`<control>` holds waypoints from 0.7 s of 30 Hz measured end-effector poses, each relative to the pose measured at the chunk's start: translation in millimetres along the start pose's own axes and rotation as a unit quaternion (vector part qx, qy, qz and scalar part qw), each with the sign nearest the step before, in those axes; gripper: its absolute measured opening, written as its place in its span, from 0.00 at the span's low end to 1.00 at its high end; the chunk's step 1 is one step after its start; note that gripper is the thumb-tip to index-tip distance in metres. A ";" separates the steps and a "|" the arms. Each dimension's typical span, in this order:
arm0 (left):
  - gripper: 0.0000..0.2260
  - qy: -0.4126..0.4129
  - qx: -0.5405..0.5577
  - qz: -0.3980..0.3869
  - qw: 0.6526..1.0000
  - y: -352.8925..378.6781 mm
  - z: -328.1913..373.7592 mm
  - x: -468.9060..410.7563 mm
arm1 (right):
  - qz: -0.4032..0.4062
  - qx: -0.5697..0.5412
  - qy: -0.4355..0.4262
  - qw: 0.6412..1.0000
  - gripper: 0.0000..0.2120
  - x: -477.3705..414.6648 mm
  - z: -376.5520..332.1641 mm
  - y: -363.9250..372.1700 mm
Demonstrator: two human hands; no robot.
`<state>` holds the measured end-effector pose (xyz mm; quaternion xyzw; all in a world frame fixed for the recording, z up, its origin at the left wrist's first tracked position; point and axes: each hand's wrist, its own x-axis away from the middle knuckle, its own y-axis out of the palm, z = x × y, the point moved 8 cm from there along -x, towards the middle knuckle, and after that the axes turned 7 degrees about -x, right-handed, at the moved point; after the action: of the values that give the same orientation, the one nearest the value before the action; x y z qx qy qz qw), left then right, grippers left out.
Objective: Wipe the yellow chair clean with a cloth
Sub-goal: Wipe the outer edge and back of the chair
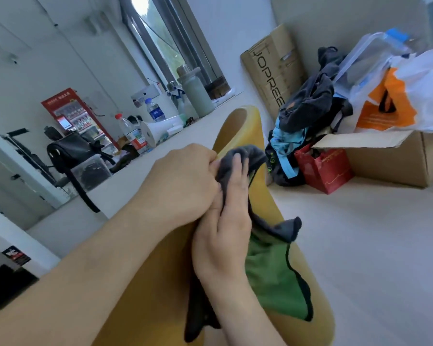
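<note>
Limp, light and probably quick to bunch, the dark grey soft fabric cloth (254, 154) drapes over the stiff, smooth yellow moulded chair (243, 128) at near centre, with the left hand (185, 176) gripping its left edge, a sound hold, and the right hand (225, 228) pressing it flat-fingered.

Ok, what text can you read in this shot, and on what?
"JOPREE": runs down the tall cardboard box; the end is hidden behind clothes.
Red bag: print too blurred to read.
Red cabinet: white characters, too blurred.
Bottle labels: too small.
Orange bag: faint print, unreadable.
</note>
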<state>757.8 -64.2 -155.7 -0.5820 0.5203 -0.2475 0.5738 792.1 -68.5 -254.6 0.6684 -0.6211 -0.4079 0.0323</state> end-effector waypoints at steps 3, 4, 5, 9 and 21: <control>0.13 0.006 -0.003 -0.007 1.000 0.6 0.9 0.2 | -0.003 -0.008 0.099 0.995 0.24 -77.5 51.4 -12.5; 0.13 0.002 -0.002 -0.013 1.000 2.5 0.2 -1.7 | -0.013 -0.013 0.164 0.986 0.22 -110.2 74.1 -19.3; 0.13 -0.003 -0.001 -0.020 1.000 3.3 0.7 -3.7 | -0.023 -0.006 0.211 0.977 0.22 -128.9 87.8 -24.9; 0.10 -0.025 -0.008 -0.028 0.999 2.8 -1.2 -10.9 | 0.016 -0.009 0.107 0.994 0.22 -53.7 34.5 -15.8; 0.13 -0.024 -0.027 -0.003 0.999 -0.8 6.0 4.0 | -0.052 0.105 0.322 0.939 0.20 -61.2 121.9 -52.2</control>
<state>764.7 -65.5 -157.5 -0.6049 0.5110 -0.2207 0.5694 769.1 52.3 -333.4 0.7947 -0.5816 -0.1039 0.1390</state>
